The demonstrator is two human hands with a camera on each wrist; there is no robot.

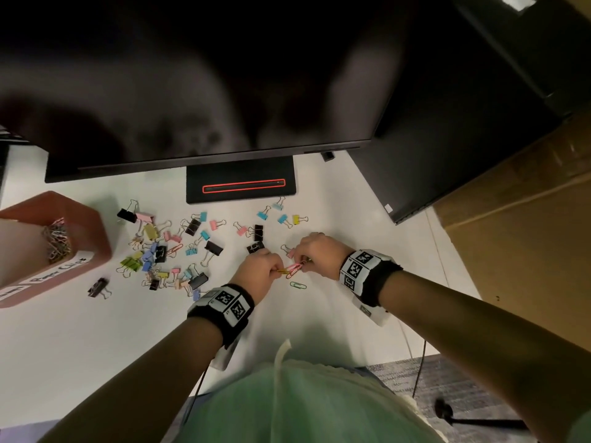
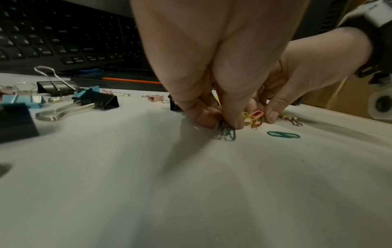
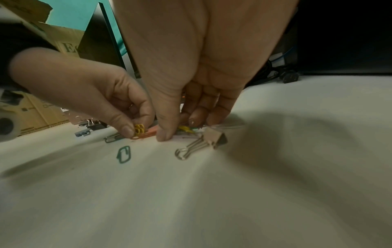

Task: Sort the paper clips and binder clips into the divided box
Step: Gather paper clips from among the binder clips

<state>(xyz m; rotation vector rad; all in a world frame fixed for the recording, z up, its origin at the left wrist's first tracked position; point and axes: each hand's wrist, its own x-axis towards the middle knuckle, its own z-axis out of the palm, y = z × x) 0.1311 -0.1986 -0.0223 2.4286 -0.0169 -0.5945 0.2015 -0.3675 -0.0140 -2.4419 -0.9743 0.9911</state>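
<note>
1. Desk (image 1: 96,346) bare from near edge to hands; 1 green paper clip (image 1: 298,285) lies loose at 6 o'clock of them.
2. L hand (image 1: 259,272) & R hand (image 1: 315,255) both curled, pinching 1 small bunch of paper clips (image 1: 291,269) betw. fingertips, low on desk.
3. Binder clips (image 1: 166,247) at 9–12 o'clock, ~35, exact no. can't tell.
4. Divided box (image 1: 99,231) at far 9 o'clock, paper clips inside; monitor base (image 1: 240,187) at 12.

The monitor stand (image 1: 240,180) stood at the back of the desk (image 1: 128,340). Before it, binder clips (image 1: 166,247) lay scattered; left of them sat the divided box (image 1: 92,231), with paper clips (image 1: 57,239) in one compartment. Both hands met before the stand's right end over a small bunch of paper clips (image 1: 292,269); one loose paper clip (image 1: 298,285) lay just nearer the person.
</note>
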